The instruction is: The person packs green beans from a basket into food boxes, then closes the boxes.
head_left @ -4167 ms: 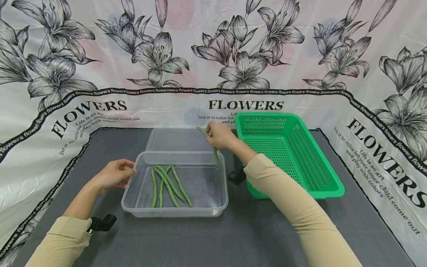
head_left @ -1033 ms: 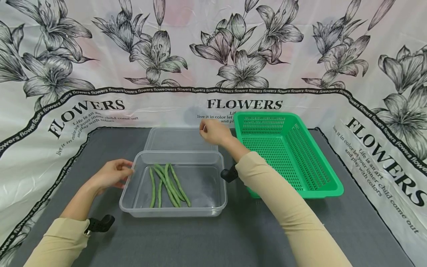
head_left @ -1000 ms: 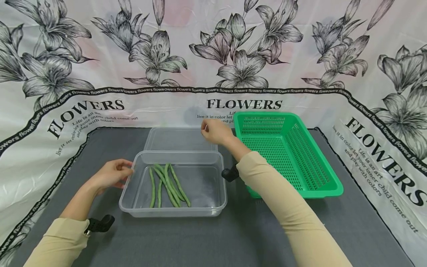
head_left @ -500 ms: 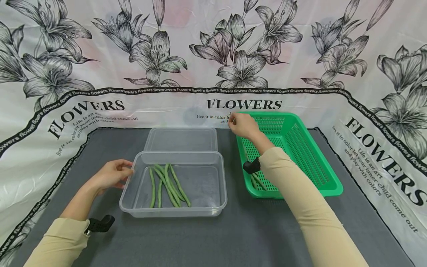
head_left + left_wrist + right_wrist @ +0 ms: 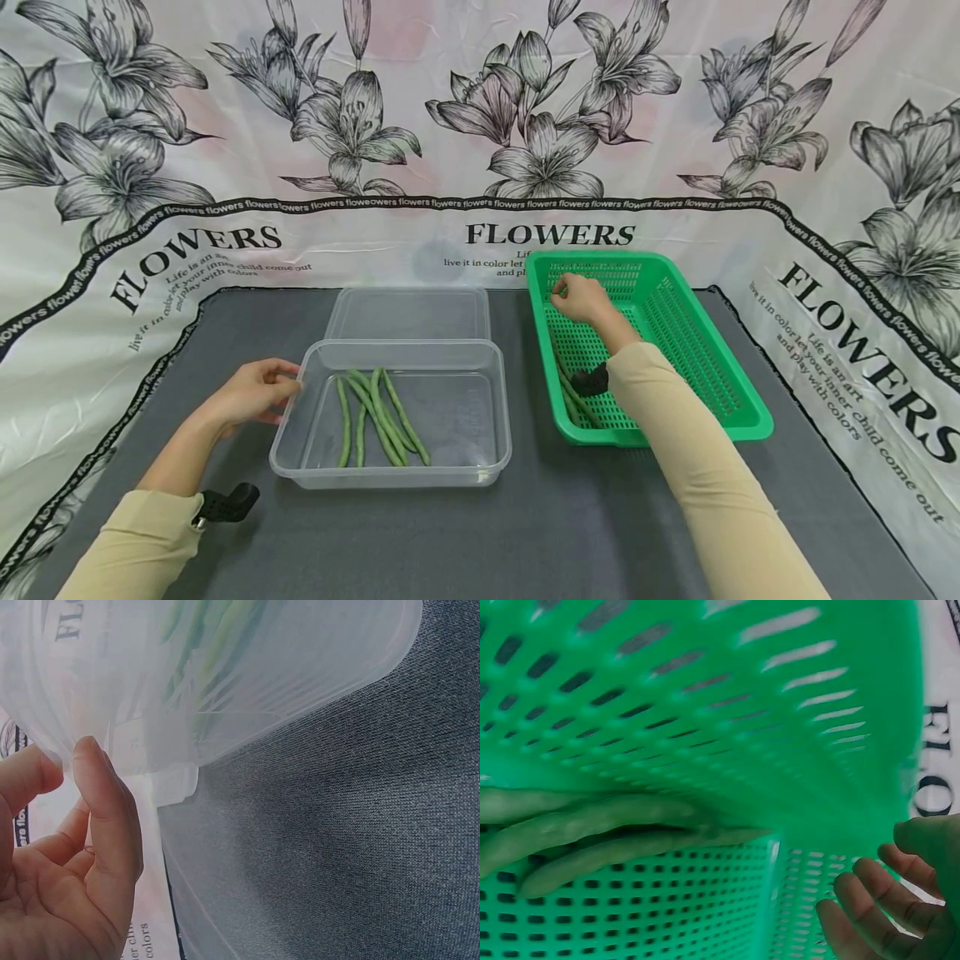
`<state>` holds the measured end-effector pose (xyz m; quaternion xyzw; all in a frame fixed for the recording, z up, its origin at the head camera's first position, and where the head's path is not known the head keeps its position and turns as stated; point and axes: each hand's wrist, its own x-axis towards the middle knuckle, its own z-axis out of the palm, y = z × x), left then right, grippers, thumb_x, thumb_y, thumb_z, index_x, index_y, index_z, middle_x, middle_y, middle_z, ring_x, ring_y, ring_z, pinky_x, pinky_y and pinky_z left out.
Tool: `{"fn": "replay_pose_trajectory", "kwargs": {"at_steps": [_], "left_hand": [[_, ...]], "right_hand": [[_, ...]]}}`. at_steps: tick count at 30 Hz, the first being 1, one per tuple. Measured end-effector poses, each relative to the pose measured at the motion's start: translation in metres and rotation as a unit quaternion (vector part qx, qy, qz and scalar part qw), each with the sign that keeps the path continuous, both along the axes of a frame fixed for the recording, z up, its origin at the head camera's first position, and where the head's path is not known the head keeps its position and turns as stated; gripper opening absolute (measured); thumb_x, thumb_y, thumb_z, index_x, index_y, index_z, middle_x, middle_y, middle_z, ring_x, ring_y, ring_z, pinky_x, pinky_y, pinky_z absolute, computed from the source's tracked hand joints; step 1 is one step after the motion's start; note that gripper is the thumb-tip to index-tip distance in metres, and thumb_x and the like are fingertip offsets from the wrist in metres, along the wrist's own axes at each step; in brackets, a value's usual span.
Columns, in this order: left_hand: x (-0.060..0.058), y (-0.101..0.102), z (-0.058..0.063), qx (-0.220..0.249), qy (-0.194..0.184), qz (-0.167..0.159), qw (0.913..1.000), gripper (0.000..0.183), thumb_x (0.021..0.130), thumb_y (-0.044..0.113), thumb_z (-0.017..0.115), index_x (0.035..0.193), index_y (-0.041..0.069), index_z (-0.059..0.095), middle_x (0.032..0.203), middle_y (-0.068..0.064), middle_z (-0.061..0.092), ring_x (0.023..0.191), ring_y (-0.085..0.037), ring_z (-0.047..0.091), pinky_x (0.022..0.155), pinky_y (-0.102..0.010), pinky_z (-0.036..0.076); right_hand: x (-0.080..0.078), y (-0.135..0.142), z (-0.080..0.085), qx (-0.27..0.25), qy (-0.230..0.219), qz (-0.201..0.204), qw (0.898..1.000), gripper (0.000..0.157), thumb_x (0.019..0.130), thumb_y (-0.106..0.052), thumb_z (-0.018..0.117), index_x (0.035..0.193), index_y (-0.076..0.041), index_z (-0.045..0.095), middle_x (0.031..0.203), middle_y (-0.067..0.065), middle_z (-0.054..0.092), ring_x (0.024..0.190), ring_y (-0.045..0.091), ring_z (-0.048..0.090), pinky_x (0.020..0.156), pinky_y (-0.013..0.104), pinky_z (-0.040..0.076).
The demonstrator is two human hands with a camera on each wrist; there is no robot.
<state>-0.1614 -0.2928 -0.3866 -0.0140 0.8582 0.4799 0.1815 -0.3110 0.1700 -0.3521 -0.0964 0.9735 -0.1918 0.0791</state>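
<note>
Several green beans (image 5: 378,417) lie in a clear plastic box (image 5: 468,476). At the box's left rim, my left hand (image 5: 251,392) pinches the edge between thumb and finger; the left wrist view shows the fingertips (image 5: 88,754) at the translucent wall. My right hand (image 5: 585,302) hovers inside the green basket (image 5: 738,425), towards its back left. In the right wrist view, its fingers (image 5: 874,900) are loosely bent and spread, with nothing held. More green beans (image 5: 607,825) lie along the basket's left side, partly hidden by the right wrist camera in the head view.
A clear flat lid (image 5: 408,312) lies behind the box on the grey cloth (image 5: 420,542). The basket stands to the right of the box with a gap between them. A flower-printed sheet (image 5: 375,242) rises behind and at both sides.
Earlier my right hand held a green bean above the box; that bean was released among the others. The right hand has since moved right and down into the basket. My left hand stays put.
</note>
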Motion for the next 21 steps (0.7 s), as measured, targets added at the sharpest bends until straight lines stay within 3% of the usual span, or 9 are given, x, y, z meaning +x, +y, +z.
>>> {"fn": "replay_pose_trajectory", "kwargs": {"at_steps": [4, 10, 17, 21], "left_hand": [[0.0, -0.001, -0.001, 0.002, -0.001, -0.001, 1.0, 0.05, 0.095, 0.026, 0.052, 0.132, -0.004, 0.038, 0.108, -0.018, 0.054, 0.088, -0.022, 0.055, 0.068, -0.035, 0.055], [0.0, -0.001, -0.001, 0.003, 0.0, 0.0, 1.0, 0.05, 0.094, 0.025, 0.052, 0.132, -0.004, 0.038, 0.108, -0.018, 0.054, 0.088, -0.022, 0.056, 0.068, -0.036, 0.055], [-0.001, 0.0, -0.001, 0.001, 0.001, 0.0, 1.0, 0.05, 0.094, 0.026, 0.052, 0.133, -0.004, 0.038, 0.108, -0.018, 0.054, 0.088, -0.022, 0.056, 0.069, -0.036, 0.055], [-0.001, 0.0, -0.001, 0.001, 0.002, 0.0, 1.0, 0.05, 0.095, 0.025, 0.052, 0.133, -0.004, 0.037, 0.108, -0.019, 0.054, 0.088, -0.022, 0.056, 0.068, -0.035, 0.055]], "right_hand": [[0.002, 0.007, -0.01, 0.004, -0.039, -0.007, 0.999, 0.037, 0.096, -0.021, 0.043, 0.125, 0.001, 0.05, 0.12, 0.023, 0.055, 0.077, 0.028, 0.064, 0.07, 0.037, 0.049], [0.001, 0.012, -0.023, -0.007, -0.073, -0.016, 0.997, 0.037, 0.097, -0.021, 0.043, 0.125, 0.002, 0.05, 0.127, 0.025, 0.048, 0.078, 0.028, 0.067, 0.069, 0.035, 0.054], [0.003, 0.015, -0.035, -0.018, -0.115, -0.023, 0.993, 0.037, 0.097, -0.019, 0.042, 0.125, 0.004, 0.049, 0.113, 0.025, 0.055, 0.084, 0.03, 0.064, 0.066, 0.032, 0.056], [0.006, 0.015, -0.042, -0.037, -0.138, -0.025, 0.989, 0.037, 0.098, -0.017, 0.041, 0.126, 0.005, 0.049, 0.115, 0.024, 0.053, 0.09, 0.031, 0.06, 0.066, 0.031, 0.056]]}}
